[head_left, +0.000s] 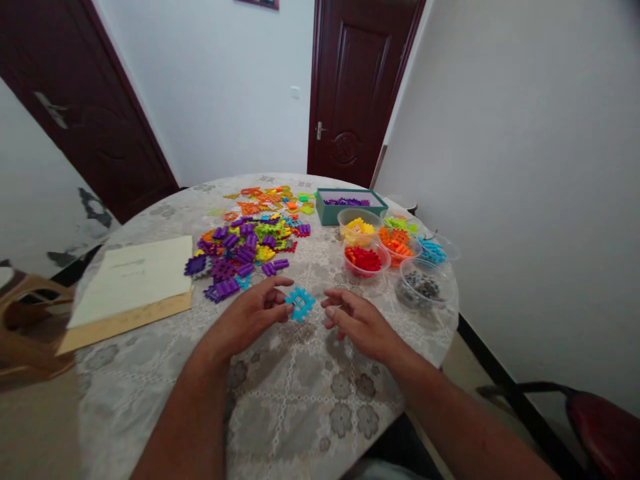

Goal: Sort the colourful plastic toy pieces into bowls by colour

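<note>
Nearest me, both forearms reach in over the near edge of the table (285,427), which suits this handling, as neither blocks my view; my left hand (255,313) is closed on a light-blue toothed piece (302,295) by its left edge, thumb tip against it, though I cannot tell which finger backs it from behind; my right hand (357,320) faces it with nothing in it, fingers loosely curled and apart from the thumb; the piece sits between my hands, midway between the table's left and right edges.

A light pinch at the rim seems best, leaving the other teeth free; my right fingertips should stay low and ready at its far side, and I judge that squeezing hard could make it slip.

Beyond, toward the right edge, stand a bowl of grey pieces (425,303) and a bowl of red pieces (366,272); left of centre lies a mixed pile (245,253), its nearest bits close to my left knuckles, so that wrist had better not sweep sideways; toward the far edge sits a green box (329,215) with purple pieces inside.
</note>
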{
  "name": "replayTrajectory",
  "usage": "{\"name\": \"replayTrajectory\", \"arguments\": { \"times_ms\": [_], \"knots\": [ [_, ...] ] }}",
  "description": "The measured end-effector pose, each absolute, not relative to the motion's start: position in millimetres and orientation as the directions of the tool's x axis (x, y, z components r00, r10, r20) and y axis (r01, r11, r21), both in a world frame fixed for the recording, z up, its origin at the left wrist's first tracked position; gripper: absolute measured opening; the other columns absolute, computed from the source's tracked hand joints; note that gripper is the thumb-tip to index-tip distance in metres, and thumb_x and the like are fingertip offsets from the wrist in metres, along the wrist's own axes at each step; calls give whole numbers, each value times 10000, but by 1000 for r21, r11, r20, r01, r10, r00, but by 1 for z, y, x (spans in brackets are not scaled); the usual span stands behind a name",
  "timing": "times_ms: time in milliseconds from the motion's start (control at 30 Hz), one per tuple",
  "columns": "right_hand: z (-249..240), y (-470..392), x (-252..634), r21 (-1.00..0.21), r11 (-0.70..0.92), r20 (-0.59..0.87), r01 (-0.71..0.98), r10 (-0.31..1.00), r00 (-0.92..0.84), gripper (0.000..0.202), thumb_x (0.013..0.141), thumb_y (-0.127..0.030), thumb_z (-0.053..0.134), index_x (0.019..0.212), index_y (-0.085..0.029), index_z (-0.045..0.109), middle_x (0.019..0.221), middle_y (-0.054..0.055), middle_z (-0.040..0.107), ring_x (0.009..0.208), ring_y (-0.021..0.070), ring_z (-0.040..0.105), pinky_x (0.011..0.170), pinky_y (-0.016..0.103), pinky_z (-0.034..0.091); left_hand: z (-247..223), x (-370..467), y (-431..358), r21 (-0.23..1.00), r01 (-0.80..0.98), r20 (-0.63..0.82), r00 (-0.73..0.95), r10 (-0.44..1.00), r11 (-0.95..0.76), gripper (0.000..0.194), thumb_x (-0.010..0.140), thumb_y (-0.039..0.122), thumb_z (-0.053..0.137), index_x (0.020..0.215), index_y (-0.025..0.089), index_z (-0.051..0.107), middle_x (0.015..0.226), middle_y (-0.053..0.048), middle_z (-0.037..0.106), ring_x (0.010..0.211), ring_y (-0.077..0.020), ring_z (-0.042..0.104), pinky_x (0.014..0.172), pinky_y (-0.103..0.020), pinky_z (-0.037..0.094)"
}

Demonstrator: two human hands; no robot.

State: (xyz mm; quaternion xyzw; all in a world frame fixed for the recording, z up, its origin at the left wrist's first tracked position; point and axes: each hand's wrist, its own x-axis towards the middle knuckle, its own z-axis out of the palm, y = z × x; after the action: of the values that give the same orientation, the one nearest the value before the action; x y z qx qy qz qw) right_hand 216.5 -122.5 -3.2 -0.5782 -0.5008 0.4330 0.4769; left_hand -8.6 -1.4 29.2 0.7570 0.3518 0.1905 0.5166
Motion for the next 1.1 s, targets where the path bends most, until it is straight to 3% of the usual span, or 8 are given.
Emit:
{"name": "replayTrajectory", "arguments": {
  "times_ms": [200,300,367,467,633,767,967,1100],
  "knots": [
    [-9,-100,195,-997,-39,-34,71,996,78,289,930,-364,681,1191,-246,649,837,-11,662,644,126,641,513,216,488,27,-4,-5,909,331,-100,763,639,-253,557,870,437,654,1379,234,554,861,5,667,805,-190,655,717,-295,497],
    [0,-108,207,-993,-64,-54,102,994,99,254,923,-343,679,1143,-221,655,769,-24,639,577,114,590,502,224,474,25,-5,-1,919,323,-129,789,601,-227,563,879,491,660,1371,237,558,925,-11,701,872,-211,685,776,-320,526],
    [12,-118,229,-981,-37,-7,188,988,154,251,925,-340,665,1141,-212,665,799,-12,659,598,119,594,529,235,485,25,-9,3,916,341,-140,764,629,-210,572,887,548,642,1362,240,566,968,-23,717,919,-230,709,826,-343,546],
    [33,-132,289,-897,26,199,442,916,349,283,929,-373,652,1158,-212,690,912,23,714,716,145,638,637,267,521,29,-16,9,890,406,-138,671,729,-205,603,885,625,615,1339,230,579,975,-26,723,927,-246,736,872,-364,557],
    [55,-128,429,-667,-197,462,719,647,606,408,914,-452,618,1194,-169,710,996,75,769,826,198,689,770,323,537,35,-29,15,858,487,-122,502,856,-164,587,887,610,597,1316,212,563,994,-14,747,947,-239,741,906,-352,538],
    [57,-111,509,-461,-507,456,728,568,685,406,902,-356,570,1194,-127,734,1058,121,782,902,211,705,810,304,522,37,-34,21,817,560,-104,378,920,-138,592,841,623,586,1301,251,575,1015,-2,778,945,-239,746,882,-332,532],
    [46,-91,547,-393,-604,361,694,592,720,344,820,-272,618,1082,-137,795,1075,142,798,937,229,727,836,287,518,44,-36,25,734,671,-53,208,977,-103,548,783,640,539,1196,294,644,812,33,772,839,-235,743,798,-315,544],
    [43,-90,552,-363,-655,343,663,567,749,368,781,-233,636,1089,-117,801,1139,182,786,1006,259,735,884,302,524,38,-40,31,686,721,-45,173,984,-96,475,830,624,516,1200,354,643,799,69,778,876,-220,755,801,-305,541]
  ]
}}
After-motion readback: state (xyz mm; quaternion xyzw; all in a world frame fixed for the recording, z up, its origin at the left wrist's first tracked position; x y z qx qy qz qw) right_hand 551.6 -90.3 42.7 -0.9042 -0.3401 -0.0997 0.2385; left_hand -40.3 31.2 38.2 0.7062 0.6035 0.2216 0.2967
